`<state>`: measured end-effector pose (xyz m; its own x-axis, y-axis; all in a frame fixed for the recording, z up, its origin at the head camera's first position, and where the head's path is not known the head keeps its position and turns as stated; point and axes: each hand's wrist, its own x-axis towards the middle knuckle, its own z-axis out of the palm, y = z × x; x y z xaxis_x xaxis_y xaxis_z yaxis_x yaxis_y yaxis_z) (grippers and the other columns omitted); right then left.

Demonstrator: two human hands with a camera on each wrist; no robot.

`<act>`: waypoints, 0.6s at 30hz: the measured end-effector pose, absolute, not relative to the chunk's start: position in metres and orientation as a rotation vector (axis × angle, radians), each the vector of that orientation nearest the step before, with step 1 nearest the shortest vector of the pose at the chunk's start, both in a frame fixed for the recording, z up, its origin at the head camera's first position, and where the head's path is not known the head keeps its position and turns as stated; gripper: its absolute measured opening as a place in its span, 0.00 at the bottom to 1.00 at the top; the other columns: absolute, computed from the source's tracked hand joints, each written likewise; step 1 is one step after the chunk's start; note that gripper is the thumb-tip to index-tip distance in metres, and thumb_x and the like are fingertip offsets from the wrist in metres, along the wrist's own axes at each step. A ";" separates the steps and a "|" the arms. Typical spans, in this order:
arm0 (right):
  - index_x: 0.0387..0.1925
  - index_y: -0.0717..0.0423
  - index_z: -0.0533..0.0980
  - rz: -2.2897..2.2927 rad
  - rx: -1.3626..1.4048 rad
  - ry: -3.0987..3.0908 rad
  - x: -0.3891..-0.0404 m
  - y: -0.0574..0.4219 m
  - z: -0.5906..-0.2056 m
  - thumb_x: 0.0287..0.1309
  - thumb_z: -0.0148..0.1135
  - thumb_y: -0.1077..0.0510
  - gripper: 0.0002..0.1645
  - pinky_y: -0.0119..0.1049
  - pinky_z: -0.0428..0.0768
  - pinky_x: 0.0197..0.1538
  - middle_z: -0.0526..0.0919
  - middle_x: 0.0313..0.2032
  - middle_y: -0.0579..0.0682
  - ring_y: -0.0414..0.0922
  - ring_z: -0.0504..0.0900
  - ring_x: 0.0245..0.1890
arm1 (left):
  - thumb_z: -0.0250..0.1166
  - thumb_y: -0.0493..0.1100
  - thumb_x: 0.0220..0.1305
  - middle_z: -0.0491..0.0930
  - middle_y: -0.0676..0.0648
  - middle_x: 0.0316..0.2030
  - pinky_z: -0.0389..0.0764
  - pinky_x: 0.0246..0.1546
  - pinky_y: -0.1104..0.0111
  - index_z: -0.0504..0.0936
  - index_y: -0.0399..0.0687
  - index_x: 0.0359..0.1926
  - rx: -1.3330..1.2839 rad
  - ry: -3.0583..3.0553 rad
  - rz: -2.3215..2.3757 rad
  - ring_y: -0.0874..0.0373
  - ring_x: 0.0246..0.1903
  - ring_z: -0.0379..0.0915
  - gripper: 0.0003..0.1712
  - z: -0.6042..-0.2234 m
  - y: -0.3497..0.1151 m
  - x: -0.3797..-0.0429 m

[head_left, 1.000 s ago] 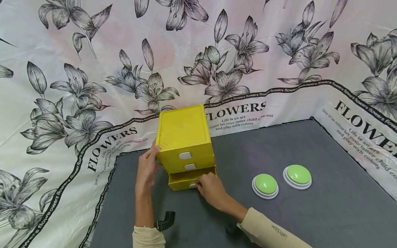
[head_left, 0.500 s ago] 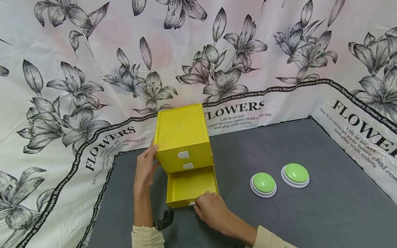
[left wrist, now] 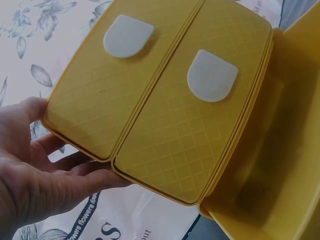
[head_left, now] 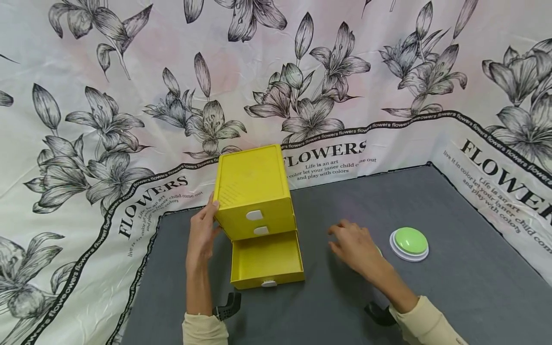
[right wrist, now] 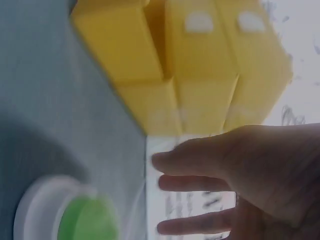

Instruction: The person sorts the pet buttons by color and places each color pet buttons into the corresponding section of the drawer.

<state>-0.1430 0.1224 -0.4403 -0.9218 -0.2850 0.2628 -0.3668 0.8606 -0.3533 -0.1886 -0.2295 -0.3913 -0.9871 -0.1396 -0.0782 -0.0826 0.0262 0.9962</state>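
A yellow mini drawer cabinet (head_left: 252, 177) stands on the grey cloth, its bottom drawer (head_left: 261, 279) pulled out and bare inside. Two upper drawers with white tabs (left wrist: 212, 75) are closed. My left hand (head_left: 201, 235) rests against the cabinet's left side. Its thumb lies at the front top edge and its fairly straight fingers touch the side wall, as the left wrist view shows. Held in the air to the right of the cabinet, my right hand (head_left: 355, 247) is empty, fingers extended and slightly apart. Beneath it, a green push button (right wrist: 90, 220) is mostly hidden in the head view.
Another green button on a white base (head_left: 409, 243) sits farther right. A white flower-printed cloth (head_left: 327, 86) hangs behind and at both sides. The grey cloth (head_left: 327, 306) covers the table.
The bottom drawer has slid out toward me under my right hand's pull. That hand then let go of its white tab and moved right. My left hand has stayed at the cabinet's side.
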 end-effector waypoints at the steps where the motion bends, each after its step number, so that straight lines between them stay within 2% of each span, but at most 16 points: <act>1: 0.46 0.58 0.86 0.567 0.471 -2.902 -0.146 0.133 -0.442 0.59 0.76 0.59 0.14 0.56 0.82 0.38 0.85 0.42 0.58 0.58 0.84 0.37 | 0.53 0.55 0.82 0.57 0.41 0.81 0.67 0.75 0.40 0.67 0.38 0.77 0.235 -2.224 -2.150 0.45 0.80 0.57 0.34 -0.392 -0.229 -0.189; 4: 0.54 0.58 0.83 0.545 0.404 -3.111 -0.151 0.159 -0.448 0.61 0.74 0.56 0.21 0.67 0.79 0.43 0.81 0.48 0.64 0.64 0.81 0.44 | 0.53 0.56 0.82 0.59 0.41 0.81 0.68 0.74 0.40 0.67 0.38 0.77 0.217 -2.239 -2.145 0.44 0.79 0.58 0.35 -0.393 -0.229 -0.189; 6: 0.56 0.59 0.82 0.558 0.387 -3.196 -0.152 0.168 -0.453 0.58 0.77 0.53 0.26 0.70 0.78 0.44 0.80 0.49 0.66 0.66 0.80 0.45 | 0.53 0.56 0.82 0.60 0.40 0.80 0.69 0.74 0.40 0.68 0.37 0.76 0.211 -2.238 -2.144 0.44 0.79 0.59 0.35 -0.394 -0.229 -0.189; 9: 0.55 0.60 0.80 0.595 0.363 -3.242 -0.151 0.174 -0.458 0.48 0.83 0.53 0.33 0.68 0.79 0.40 0.78 0.47 0.67 0.65 0.79 0.43 | 0.52 0.56 0.82 0.60 0.39 0.80 0.69 0.74 0.41 0.70 0.35 0.74 0.205 -2.228 -2.144 0.44 0.79 0.60 0.34 -0.393 -0.230 -0.188; 12: 0.52 0.61 0.79 0.616 0.326 -3.241 -0.150 0.174 -0.461 0.39 0.86 0.58 0.36 0.62 0.79 0.36 0.76 0.44 0.68 0.65 0.77 0.41 | 0.52 0.56 0.82 0.60 0.39 0.80 0.69 0.74 0.41 0.70 0.34 0.74 0.202 -2.229 -2.139 0.45 0.79 0.60 0.34 -0.392 -0.231 -0.188; 18: 0.47 0.62 0.78 0.615 0.299 -3.238 -0.150 0.170 -0.464 0.37 0.79 0.64 0.30 0.56 0.78 0.33 0.75 0.43 0.68 0.66 0.74 0.41 | 0.52 0.56 0.82 0.61 0.39 0.80 0.70 0.73 0.41 0.71 0.35 0.74 0.207 -2.234 -2.133 0.44 0.78 0.60 0.34 -0.392 -0.232 -0.189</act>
<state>-0.1498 0.1699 -0.4641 -0.9696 -0.2069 -0.1305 -0.1446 0.9151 -0.3764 -0.1886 -0.2316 -0.3918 -0.9900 -0.1278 -0.0593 -0.0652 0.0419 0.9970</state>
